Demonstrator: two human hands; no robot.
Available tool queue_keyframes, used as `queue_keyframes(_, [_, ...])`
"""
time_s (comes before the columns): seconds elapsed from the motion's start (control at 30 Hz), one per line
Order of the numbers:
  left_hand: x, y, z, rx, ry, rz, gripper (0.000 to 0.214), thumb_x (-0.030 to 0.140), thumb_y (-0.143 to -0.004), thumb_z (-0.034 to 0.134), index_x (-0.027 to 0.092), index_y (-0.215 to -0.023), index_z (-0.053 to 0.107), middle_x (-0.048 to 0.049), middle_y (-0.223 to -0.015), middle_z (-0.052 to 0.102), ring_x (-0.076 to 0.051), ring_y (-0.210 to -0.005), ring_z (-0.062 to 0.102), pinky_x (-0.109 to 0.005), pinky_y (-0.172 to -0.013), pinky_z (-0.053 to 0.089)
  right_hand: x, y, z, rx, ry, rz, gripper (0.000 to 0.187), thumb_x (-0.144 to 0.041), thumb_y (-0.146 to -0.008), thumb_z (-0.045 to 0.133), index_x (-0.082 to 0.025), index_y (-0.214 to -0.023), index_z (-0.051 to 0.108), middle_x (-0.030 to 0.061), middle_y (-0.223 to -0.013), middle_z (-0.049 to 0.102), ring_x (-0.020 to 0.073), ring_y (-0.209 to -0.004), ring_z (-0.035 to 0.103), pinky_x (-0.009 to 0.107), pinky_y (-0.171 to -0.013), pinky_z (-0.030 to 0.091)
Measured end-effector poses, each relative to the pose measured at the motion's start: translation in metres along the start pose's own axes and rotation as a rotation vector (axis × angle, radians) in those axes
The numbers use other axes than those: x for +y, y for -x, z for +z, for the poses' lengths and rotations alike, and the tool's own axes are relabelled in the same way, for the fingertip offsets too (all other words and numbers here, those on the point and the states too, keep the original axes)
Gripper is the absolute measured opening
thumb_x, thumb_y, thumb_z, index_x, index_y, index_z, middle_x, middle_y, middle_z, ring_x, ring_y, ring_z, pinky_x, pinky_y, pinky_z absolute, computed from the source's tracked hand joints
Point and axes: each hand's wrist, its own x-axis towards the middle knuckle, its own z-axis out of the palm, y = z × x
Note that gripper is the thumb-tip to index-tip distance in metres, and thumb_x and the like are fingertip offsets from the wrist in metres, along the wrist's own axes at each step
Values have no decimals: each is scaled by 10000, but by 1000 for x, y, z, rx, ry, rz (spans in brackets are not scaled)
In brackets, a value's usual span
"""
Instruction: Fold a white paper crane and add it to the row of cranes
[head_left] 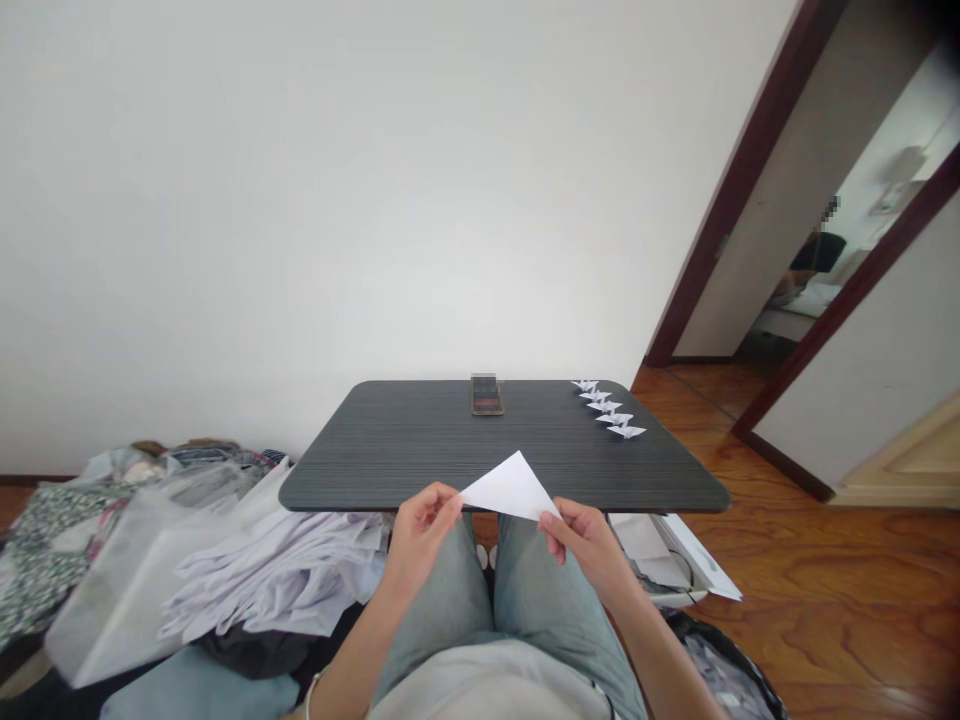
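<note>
Home, residential room. Wood plank floor (pixel 817 600), 1 dark-framed doorway (pixel 739 180) opening onto another room, heap of clothes (pixel 67 540) on the floor beside a small dark counter (pixel 390 440). Bedroom or living room, can't tell which.

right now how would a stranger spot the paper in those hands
At the near edge of the dark table, the left hand and right hand pinch a white paper triangle. Unlike the folded paper cranes at the far right corner, it is plain and flat.
</note>
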Motion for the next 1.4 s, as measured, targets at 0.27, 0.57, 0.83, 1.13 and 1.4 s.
queue_keyframes(0.27, [4,3,8,31,12,-108,319,403,-678,636,141,-544,514,47,-488,413,-65,-456,311,-198,-457,224,-5,0,3,81,11,-23,334,-441,-724,635,-168,-557,540,-26,-460,516,80,-396,419,202,-402,338])
queue_keyframes(0.57, [6,3,8,81,104,-165,335,401,-627,683,146,-494,512,52,-439,418,-63,-425,315,-198,-443,218,-11,1,0,194,15,-69,333,-436,-711,635,-182,-527,523,-24,-449,499,91,-407,426,217,-426,363])
queue_keyframes(0.83, [6,3,7,114,180,-169,313,362,-647,681,148,-499,507,40,-460,489,-65,-441,380,-190,-453,255,-20,4,3,190,14,-76,274,-392,-716,638,-170,-564,582,-3,-498,566,105,-437,487,225,-456,409])
queue_keyframes(1.13, [15,4,16,131,430,-181,281,308,-630,713,164,-618,473,-7,-634,634,-127,-622,586,-203,-539,440,-23,4,7,193,-15,-96,267,-380,-735,620,-171,-571,593,8,-515,588,107,-430,501,229,-445,422])
queue_keyframes(1.4, [4,5,42,292,575,-145,337,270,-599,741,179,-815,499,32,-677,631,-104,-541,590,-202,-505,472,-22,1,15,183,-48,-101,292,-420,-743,611,-170,-594,594,10,-505,604,110,-411,516,231,-434,431])
